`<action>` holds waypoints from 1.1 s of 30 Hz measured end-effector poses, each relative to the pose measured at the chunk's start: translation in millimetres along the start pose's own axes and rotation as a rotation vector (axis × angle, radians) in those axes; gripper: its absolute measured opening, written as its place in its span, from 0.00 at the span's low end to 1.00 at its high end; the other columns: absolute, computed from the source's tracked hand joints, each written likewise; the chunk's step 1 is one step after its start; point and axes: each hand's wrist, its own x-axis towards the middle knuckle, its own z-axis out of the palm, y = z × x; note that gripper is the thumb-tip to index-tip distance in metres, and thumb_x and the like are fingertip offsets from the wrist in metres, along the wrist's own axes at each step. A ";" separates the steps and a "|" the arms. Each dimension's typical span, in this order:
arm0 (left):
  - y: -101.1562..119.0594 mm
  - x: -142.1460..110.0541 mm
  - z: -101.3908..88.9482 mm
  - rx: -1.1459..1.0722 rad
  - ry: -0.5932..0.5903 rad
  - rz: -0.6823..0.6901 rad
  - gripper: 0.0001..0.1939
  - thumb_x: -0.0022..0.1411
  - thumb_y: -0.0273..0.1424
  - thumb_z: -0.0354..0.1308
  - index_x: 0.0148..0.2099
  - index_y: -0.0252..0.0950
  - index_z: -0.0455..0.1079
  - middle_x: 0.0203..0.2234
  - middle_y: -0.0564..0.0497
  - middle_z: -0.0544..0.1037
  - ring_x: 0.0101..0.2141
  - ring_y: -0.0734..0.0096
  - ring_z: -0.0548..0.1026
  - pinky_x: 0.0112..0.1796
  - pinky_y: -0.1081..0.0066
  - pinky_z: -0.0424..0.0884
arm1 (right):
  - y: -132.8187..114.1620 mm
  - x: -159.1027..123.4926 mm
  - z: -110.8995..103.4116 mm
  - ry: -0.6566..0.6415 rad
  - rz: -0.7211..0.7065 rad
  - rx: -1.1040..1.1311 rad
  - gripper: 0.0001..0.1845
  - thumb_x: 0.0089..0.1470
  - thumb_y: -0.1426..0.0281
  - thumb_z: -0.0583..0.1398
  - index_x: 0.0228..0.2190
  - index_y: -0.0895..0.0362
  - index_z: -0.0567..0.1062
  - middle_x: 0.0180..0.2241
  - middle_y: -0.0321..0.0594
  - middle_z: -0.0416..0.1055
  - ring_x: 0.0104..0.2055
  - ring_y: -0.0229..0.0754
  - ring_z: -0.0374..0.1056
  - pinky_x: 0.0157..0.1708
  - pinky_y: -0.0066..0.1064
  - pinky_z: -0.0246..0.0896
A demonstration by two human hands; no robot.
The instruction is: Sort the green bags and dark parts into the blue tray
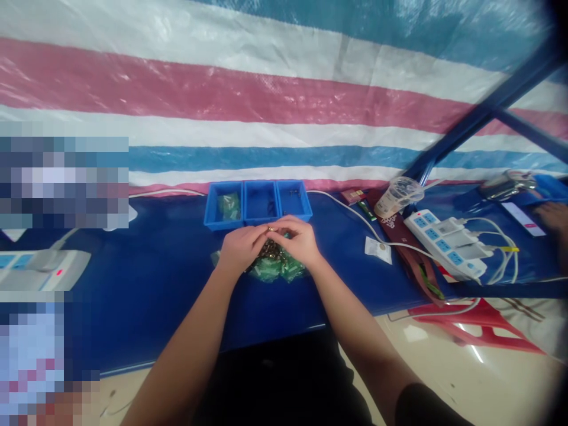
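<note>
Striped red, white and blue plastic sheeting (284, 97) hangs behind a glossy dark-blue worktop (155, 290). At the middle of the worktop, the person's left hand (242, 245) and right hand (299, 239) meet at the fingertips, and both grips are pinched together on a small brass-coloured metal piece (270, 229), too small to make out in detail. This piece is just above a pile of small dark-bronze metal parts (276, 253), which lies on crumpled translucent green plastic bags (267, 269) between the forearms. Just beyond the hands stand three open blue plastic bins side by side: the left bin (213, 204) contains a green plastic packet (229, 206), while the middle bin (257, 192) and right bin (295, 204) each contain a few small dark bits. Farther right, a clear plastic cup (399, 198) stands near a white power strip with blue sockets (446, 245); at the far right edge is another person's blurred hand (554, 216).
</note>
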 end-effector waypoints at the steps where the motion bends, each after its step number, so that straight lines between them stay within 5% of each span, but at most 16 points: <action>1: 0.7 0.3 -0.2 -0.001 -0.004 -0.005 0.10 0.66 0.32 0.55 0.45 0.36 0.75 0.36 0.48 0.82 0.35 0.68 0.80 0.38 0.71 0.73 | -0.1 0.2 0.2 -0.001 0.005 -0.001 0.12 0.50 0.61 0.67 0.36 0.54 0.81 0.35 0.40 0.75 0.28 0.35 0.67 0.31 0.31 0.69; 13: 4.8 3.2 -2.0 -0.035 -0.038 -0.089 0.12 0.68 0.33 0.52 0.46 0.36 0.75 0.34 0.48 0.83 0.31 0.70 0.80 0.37 0.72 0.73 | 1.6 2.1 -1.4 -0.025 0.239 0.089 0.16 0.46 0.58 0.69 0.30 0.57 0.76 0.26 0.37 0.74 0.26 0.35 0.68 0.29 0.28 0.65; 22: 10.6 1.1 -0.8 -0.074 -0.076 -0.228 0.14 0.69 0.36 0.50 0.46 0.37 0.74 0.34 0.49 0.82 0.32 0.71 0.79 0.36 0.75 0.71 | 8.0 2.1 -2.7 -0.062 0.142 0.056 0.17 0.50 0.60 0.66 0.40 0.55 0.78 0.33 0.39 0.77 0.31 0.37 0.71 0.32 0.29 0.68; 33: 10.1 1.5 -1.6 -0.063 -0.126 -0.265 0.14 0.70 0.38 0.47 0.43 0.37 0.72 0.28 0.52 0.79 0.28 0.72 0.76 0.32 0.75 0.66 | 6.9 -0.5 1.6 -0.026 0.114 0.015 0.14 0.50 0.61 0.67 0.38 0.55 0.81 0.32 0.40 0.78 0.30 0.38 0.72 0.33 0.30 0.69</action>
